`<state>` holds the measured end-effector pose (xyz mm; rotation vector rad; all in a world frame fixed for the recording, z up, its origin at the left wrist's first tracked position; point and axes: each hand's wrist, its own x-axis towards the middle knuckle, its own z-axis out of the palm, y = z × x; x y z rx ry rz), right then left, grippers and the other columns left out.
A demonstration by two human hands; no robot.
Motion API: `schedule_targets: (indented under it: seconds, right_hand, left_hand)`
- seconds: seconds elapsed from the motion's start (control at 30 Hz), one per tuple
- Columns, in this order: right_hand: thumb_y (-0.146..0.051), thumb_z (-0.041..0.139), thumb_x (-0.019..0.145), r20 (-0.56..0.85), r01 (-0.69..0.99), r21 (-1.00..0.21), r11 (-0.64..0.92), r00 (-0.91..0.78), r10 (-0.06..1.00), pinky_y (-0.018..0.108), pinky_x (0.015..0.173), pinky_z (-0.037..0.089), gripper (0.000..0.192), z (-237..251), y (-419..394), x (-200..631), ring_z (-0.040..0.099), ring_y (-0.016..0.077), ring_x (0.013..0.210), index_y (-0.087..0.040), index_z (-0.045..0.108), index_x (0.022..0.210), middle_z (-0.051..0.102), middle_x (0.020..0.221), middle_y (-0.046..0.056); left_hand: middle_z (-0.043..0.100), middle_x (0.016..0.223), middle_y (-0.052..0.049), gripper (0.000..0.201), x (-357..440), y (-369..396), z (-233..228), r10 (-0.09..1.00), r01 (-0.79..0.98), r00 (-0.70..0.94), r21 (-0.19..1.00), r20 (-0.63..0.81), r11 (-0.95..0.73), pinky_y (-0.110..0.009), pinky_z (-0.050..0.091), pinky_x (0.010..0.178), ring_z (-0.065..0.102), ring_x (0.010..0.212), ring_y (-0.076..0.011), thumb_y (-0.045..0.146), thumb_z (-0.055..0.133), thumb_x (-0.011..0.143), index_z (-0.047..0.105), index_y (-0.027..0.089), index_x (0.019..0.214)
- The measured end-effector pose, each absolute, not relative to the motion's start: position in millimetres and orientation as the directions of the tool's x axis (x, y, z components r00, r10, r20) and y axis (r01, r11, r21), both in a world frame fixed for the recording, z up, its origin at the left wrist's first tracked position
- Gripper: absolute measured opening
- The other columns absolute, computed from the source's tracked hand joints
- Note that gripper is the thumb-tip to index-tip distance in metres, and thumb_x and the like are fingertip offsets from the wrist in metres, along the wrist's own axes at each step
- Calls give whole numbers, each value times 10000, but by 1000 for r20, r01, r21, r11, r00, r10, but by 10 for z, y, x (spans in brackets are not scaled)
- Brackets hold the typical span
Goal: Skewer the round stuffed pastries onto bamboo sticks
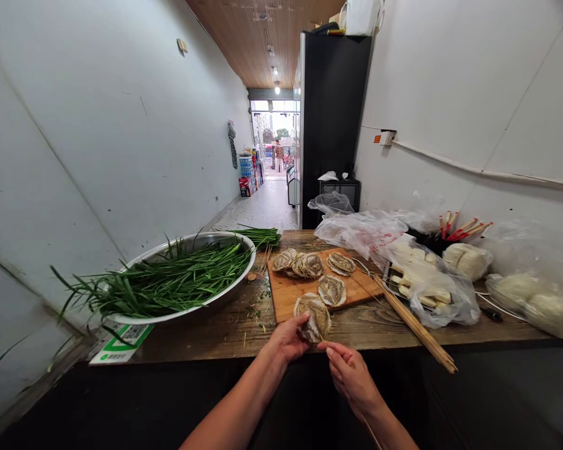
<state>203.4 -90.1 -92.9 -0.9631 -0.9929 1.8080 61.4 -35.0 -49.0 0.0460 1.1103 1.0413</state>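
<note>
My left hand [291, 340] grips a flat, round, wrinkled food piece [315, 317], brown with a pale edge, just over the front of the cutting board. Pinched in my right hand [349, 373] is a thin bamboo skewer [372, 432]; its front end meets the near edge of that piece. How far the tip goes in cannot be made out. More such pieces lie on the wooden cutting board [284, 300]: a single one [332, 290] just beyond my left hand, a small stack [341, 263] at the right and an overlapping pile [304, 265] at the back left.
A metal basin [244, 275] heaped with green chives [182, 275] stands left. To the right, a bundle of bamboo skewers [417, 328] overhangs the table edge. Plastic bags [361, 228] and a tray of pale pieces [426, 290] sit beyond. A green-and-white QR card [122, 344] lies front left.
</note>
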Motion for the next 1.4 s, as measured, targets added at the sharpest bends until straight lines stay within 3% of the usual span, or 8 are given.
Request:
schedule_targets:
  seconds: [0.2,0.37,0.53,0.7,0.87,1.2,1.4]
  right_hand:
    - [-568,573,737,-143,-222,-951,-216,-306,941,214,380,56,496,-1045,-878,2004,117,30,386,-110,573,930,169,451,-126]
    - [-542,497,802,-33,-56,-997,-45,-203,979,228,424,117,482,-1112,-872,1962,184,52,438,-84,601,909,218,486,-92]
    - [-528,461,817,0,8,-1000,1,-148,989,224,422,179,489,-1125,-861,1905,226,70,431,-82,630,927,255,476,-77]
    - [-503,452,819,117,110,-986,123,-66,991,225,433,316,438,-1107,-839,1860,407,118,452,-130,673,882,464,487,-13]
    - [-472,390,853,169,219,-959,180,-69,983,247,579,432,446,-1079,-834,1829,553,167,600,-122,667,868,616,655,58]
    - [-413,368,862,192,278,-940,200,-59,980,257,641,435,404,-1056,-785,1748,604,189,673,-133,656,816,675,748,85]
    - [-396,374,849,178,336,-923,186,-55,982,253,560,394,387,-997,-774,1748,566,175,576,-141,651,759,648,649,65]
  left_hand:
    - [639,615,-53,39,581,-336,-507,685,-672,84,466,-724,575,-255,513,536,610,521,-153,124,562,790,576,88,783]
    - [630,591,-52,82,581,-334,-479,665,-656,76,465,-743,594,-253,499,494,594,493,-149,150,550,807,566,83,764]
    - [621,586,-28,73,611,-323,-478,692,-677,22,499,-721,541,-248,496,506,595,495,-137,114,517,829,551,100,766]
    - [623,598,-39,89,598,-294,-481,689,-685,28,489,-724,541,-242,489,500,598,502,-138,116,495,838,552,94,772]
    - [617,593,-34,72,589,-286,-492,678,-682,9,491,-735,542,-230,479,484,590,489,-132,112,515,820,555,99,762]
    - [585,559,-17,90,587,-262,-510,666,-698,-38,497,-745,516,-217,468,461,568,464,-120,108,520,817,533,106,727]
    - [582,564,-20,77,591,-268,-524,674,-704,-48,504,-737,501,-219,460,456,561,460,-123,107,530,807,535,111,730]
